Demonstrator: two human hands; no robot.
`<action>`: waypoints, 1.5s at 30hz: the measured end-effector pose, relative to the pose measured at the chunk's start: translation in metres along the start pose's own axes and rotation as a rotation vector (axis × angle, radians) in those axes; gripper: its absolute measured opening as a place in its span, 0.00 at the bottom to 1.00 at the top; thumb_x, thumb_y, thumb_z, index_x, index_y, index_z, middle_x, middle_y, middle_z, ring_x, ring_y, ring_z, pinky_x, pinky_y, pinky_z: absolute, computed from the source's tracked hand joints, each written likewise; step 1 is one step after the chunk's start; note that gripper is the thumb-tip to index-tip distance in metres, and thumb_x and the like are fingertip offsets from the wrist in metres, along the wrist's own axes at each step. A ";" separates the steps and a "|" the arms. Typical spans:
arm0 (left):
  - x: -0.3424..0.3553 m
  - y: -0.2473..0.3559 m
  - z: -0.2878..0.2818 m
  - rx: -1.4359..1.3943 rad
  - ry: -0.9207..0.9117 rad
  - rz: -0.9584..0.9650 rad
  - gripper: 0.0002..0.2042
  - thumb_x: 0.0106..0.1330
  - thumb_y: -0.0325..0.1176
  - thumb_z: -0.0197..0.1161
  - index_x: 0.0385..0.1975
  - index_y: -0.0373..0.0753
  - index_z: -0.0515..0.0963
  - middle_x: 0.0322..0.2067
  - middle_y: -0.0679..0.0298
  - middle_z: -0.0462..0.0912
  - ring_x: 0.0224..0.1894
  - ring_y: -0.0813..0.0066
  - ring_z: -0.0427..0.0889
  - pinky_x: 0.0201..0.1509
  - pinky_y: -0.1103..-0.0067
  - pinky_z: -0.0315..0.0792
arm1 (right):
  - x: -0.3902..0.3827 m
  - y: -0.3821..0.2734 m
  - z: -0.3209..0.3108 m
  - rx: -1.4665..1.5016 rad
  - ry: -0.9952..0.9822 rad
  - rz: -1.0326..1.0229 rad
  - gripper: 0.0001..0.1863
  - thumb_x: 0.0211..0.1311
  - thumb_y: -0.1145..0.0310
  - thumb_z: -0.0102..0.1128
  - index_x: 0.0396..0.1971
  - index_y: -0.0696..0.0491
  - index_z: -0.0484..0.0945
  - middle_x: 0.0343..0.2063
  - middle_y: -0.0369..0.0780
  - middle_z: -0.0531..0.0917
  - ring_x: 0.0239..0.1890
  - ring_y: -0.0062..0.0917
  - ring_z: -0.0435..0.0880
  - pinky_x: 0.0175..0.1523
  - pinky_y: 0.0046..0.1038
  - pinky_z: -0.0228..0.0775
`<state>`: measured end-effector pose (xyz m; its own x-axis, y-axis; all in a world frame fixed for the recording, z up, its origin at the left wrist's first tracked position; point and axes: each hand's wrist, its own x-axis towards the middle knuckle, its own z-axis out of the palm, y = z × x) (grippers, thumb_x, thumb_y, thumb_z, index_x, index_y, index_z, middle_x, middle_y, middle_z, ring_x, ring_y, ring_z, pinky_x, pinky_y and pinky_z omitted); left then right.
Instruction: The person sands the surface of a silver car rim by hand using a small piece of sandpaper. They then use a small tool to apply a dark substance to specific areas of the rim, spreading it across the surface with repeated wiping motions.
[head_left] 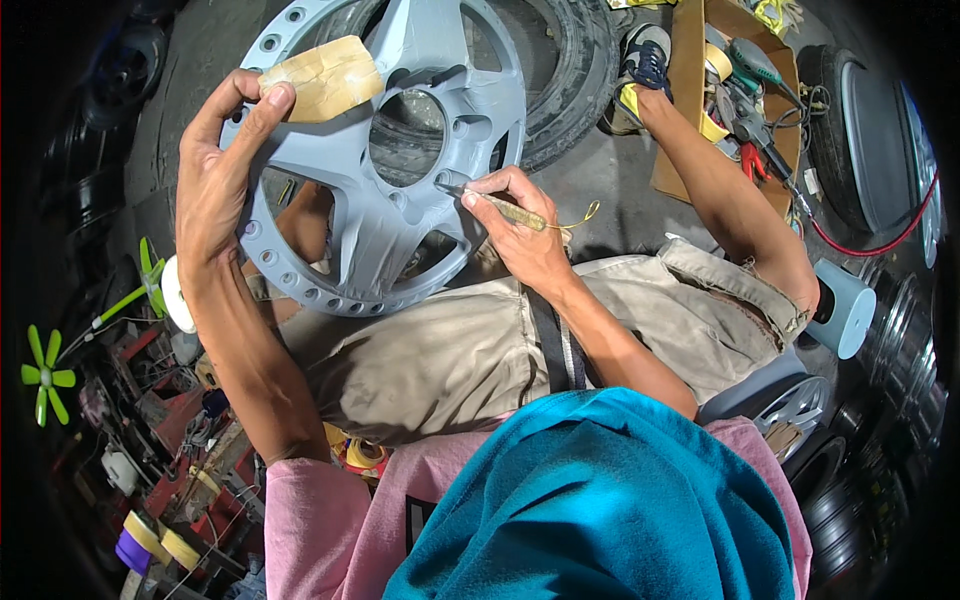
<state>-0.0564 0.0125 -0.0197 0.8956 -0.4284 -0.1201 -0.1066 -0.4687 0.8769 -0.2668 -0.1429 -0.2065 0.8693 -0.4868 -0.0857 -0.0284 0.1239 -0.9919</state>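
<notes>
Grey wheel rim (325, 170): tilted in front of the seated person, left of centre, above the trouser legs. Left hand (215, 175): thumb and fingers pinched together on the left end of a creased tan sheet (335, 78), held up over the far-left part of the rim. Right hand (530, 235): fingers closed round a slim tool (515, 212) with a yellowish handle and a thin cord loop at its end; tip at a bolt hole beside the centre bore. Contact of tip with metal: cannot tell.

Containers: open cardboard box (688, 50), far right, beside the shoe. In it, a tape roll (717, 62), a green-bodied tool (752, 62), a red-handled tool (752, 162) and tangled grey tools, overlapping, kinds unclear.

Obscured: box and rim both cut off at the far edge. A black tyre (575, 110) lies partly hidden behind the rim. The sheet covers some of the rim's face. Teal cloth (600, 500) blocks the near middle. Dark wheels (835, 515) at near right fade into shadow.
</notes>
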 end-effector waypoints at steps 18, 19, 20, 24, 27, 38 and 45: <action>-0.005 0.005 0.004 0.008 -0.014 0.025 0.12 0.67 0.40 0.77 0.36 0.41 0.81 0.40 0.71 0.82 0.46 0.80 0.75 0.60 0.80 0.65 | 0.016 -0.009 -0.019 -0.333 -0.142 -0.171 0.08 0.66 0.73 0.69 0.36 0.60 0.79 0.32 0.45 0.83 0.34 0.36 0.83 0.42 0.33 0.74; -0.005 0.006 0.005 0.015 -0.013 0.049 0.12 0.67 0.40 0.77 0.36 0.41 0.81 0.40 0.70 0.82 0.47 0.79 0.75 0.61 0.79 0.65 | 0.016 -0.005 -0.019 -0.362 -0.131 -0.213 0.08 0.65 0.73 0.69 0.36 0.60 0.79 0.32 0.45 0.83 0.35 0.39 0.83 0.43 0.34 0.74; -0.005 0.007 0.005 0.014 -0.012 0.050 0.12 0.67 0.40 0.77 0.36 0.41 0.81 0.40 0.70 0.82 0.47 0.79 0.75 0.61 0.79 0.65 | 0.015 -0.002 -0.020 -0.391 -0.119 -0.255 0.07 0.65 0.74 0.68 0.36 0.60 0.79 0.32 0.46 0.82 0.36 0.42 0.83 0.43 0.36 0.74; -0.006 0.008 0.004 0.037 -0.044 0.071 0.13 0.67 0.40 0.77 0.36 0.40 0.81 0.40 0.69 0.82 0.47 0.80 0.75 0.60 0.79 0.66 | 0.013 0.006 -0.016 -0.356 -0.059 -0.334 0.07 0.65 0.74 0.68 0.35 0.61 0.78 0.32 0.46 0.82 0.36 0.42 0.83 0.44 0.38 0.74; -0.006 0.009 0.006 0.002 -0.057 0.068 0.13 0.67 0.40 0.77 0.36 0.40 0.81 0.39 0.70 0.82 0.46 0.80 0.75 0.59 0.80 0.66 | 0.010 0.003 -0.012 -0.405 -0.048 -0.423 0.06 0.65 0.75 0.68 0.35 0.61 0.79 0.33 0.46 0.83 0.37 0.42 0.83 0.45 0.38 0.75; -0.005 0.013 0.005 0.048 -0.074 0.079 0.13 0.68 0.41 0.76 0.35 0.40 0.80 0.37 0.70 0.81 0.44 0.82 0.75 0.54 0.81 0.68 | 0.035 0.000 -0.030 0.288 0.105 0.127 0.05 0.72 0.70 0.68 0.39 0.56 0.83 0.35 0.36 0.88 0.37 0.18 0.84 0.44 0.24 0.77; 0.004 0.011 0.004 0.004 -0.072 0.071 0.13 0.69 0.43 0.75 0.37 0.41 0.81 0.35 0.71 0.82 0.39 0.84 0.77 0.49 0.84 0.69 | 0.052 0.008 -0.023 -0.227 0.143 0.003 0.07 0.68 0.70 0.71 0.38 0.58 0.83 0.33 0.41 0.89 0.35 0.25 0.87 0.44 0.29 0.77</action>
<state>-0.0558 0.0027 -0.0126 0.8525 -0.5148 -0.0908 -0.1709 -0.4385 0.8823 -0.2333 -0.1872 -0.2211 0.7909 -0.6060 -0.0852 -0.1551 -0.0638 -0.9858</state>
